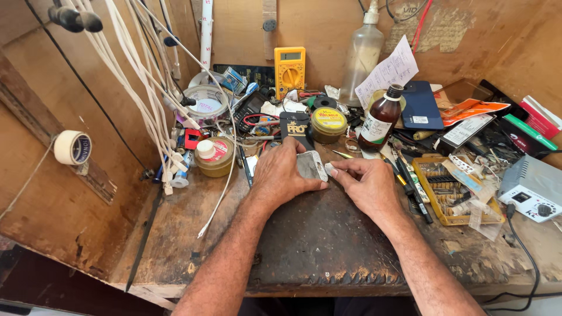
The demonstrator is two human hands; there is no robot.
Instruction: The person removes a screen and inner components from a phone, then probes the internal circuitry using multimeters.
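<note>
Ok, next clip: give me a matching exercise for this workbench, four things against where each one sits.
Things:
1. small silver phone
2. yellow multimeter
3. brown glass bottle
4. roll of tape

Places:
A. hanging at the left wooden wall
B. leaning against the back wall
C. standing right of the round yellow-lidded tin
D. between the left hand and right hand

Pairs: 1-D, 2-B, 3-C, 4-A
</note>
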